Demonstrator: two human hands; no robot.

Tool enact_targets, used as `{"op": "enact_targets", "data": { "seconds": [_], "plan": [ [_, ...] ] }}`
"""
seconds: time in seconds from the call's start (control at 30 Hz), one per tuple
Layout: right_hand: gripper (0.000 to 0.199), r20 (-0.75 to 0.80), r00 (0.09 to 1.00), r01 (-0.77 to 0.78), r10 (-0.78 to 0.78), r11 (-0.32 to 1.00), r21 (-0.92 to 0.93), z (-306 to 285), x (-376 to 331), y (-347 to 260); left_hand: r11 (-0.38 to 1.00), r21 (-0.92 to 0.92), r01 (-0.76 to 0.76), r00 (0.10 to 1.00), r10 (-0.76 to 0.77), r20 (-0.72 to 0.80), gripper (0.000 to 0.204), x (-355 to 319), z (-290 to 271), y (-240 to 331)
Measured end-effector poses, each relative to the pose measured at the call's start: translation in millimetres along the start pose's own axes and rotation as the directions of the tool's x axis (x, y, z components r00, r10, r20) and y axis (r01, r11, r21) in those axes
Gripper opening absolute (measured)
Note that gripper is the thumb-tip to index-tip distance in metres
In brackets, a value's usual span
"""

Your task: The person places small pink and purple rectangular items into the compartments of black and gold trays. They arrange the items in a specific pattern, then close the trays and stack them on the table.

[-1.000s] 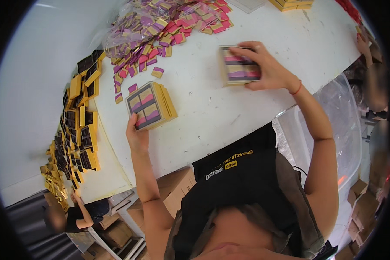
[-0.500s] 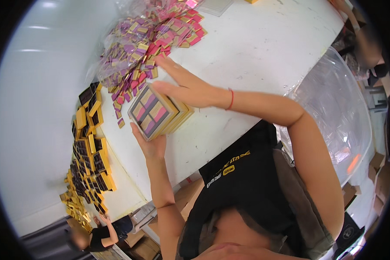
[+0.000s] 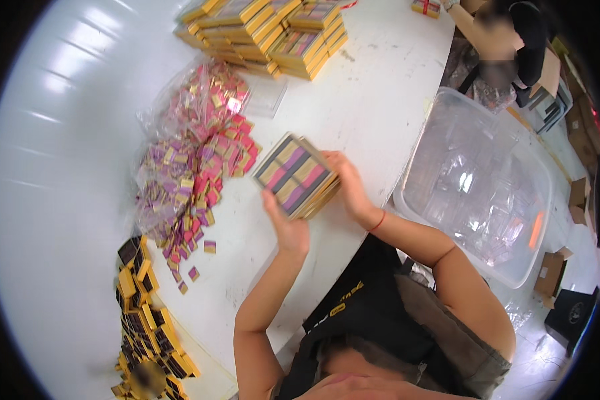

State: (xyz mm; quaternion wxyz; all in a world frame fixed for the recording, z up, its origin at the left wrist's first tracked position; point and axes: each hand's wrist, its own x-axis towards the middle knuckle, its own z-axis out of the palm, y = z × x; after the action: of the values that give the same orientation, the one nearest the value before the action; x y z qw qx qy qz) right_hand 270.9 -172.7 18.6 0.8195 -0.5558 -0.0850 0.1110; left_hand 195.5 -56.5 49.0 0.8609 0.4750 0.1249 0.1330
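A short stack of square boxes (image 3: 295,176) is held between my two hands over the white table. The top box has a clear cover, with gold, purple and pink pieces split by dark dividers. My left hand (image 3: 291,231) grips its near left side, thumb up by the top edge. My right hand (image 3: 349,181) is wrapped round the right side, its fingers partly hidden behind the stack. Left of the stack lies a heap of small pink, purple and gold wrapped squares (image 3: 200,173), partly under a clear plastic bag (image 3: 163,110).
Filled yellow boxes (image 3: 267,33) are piled at the far end of the table. Dark-inside yellow boxes (image 3: 150,320) lie in a row at near left. A clear bin (image 3: 477,187) of plastic covers stands right, past the table edge. Another person (image 3: 497,40) is at far right.
My hands and the stack have moved right, away from the loose squares. My right hand has come down from the stack's far side to its right side. The view has shifted, showing the far piles.
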Motion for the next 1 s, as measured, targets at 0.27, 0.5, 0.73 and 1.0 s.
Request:
{"op": "enact_targets", "data": {
  "seconds": [0.27, 0.5, 0.73, 1.0],
  "plan": [
    [0.045, -0.034, 0.984, -0.169, 0.175, 0.977, 0.133, -56.0, 131.1, -25.1, 0.993, -0.083, 0.080, 0.997, -0.080, -0.005, 0.067, 103.2, 79.5, -16.1],
    [0.066, 0.205, 0.978, -0.038, 0.044, 0.999, -0.032, -34.5, 113.4, -36.3, 0.990, -0.138, 0.013, 0.998, -0.022, -0.064, 0.057, 95.9, 79.6, 6.1],
    [0.057, 0.168, 0.931, 0.325, -0.323, 0.946, 0.018, -21.1, 158.7, -110.5, 0.980, -0.130, -0.148, 0.974, 0.167, 0.153, 0.057, 139.3, 132.0, 55.7],
    [0.084, -0.173, 0.931, 0.350, -0.321, 0.919, 0.181, -28.4, 342.2, -225.3, 0.998, 0.054, 0.040, 0.944, -0.055, 0.325, 0.062, 324.2, 262.6, 136.3]
  ]
}}
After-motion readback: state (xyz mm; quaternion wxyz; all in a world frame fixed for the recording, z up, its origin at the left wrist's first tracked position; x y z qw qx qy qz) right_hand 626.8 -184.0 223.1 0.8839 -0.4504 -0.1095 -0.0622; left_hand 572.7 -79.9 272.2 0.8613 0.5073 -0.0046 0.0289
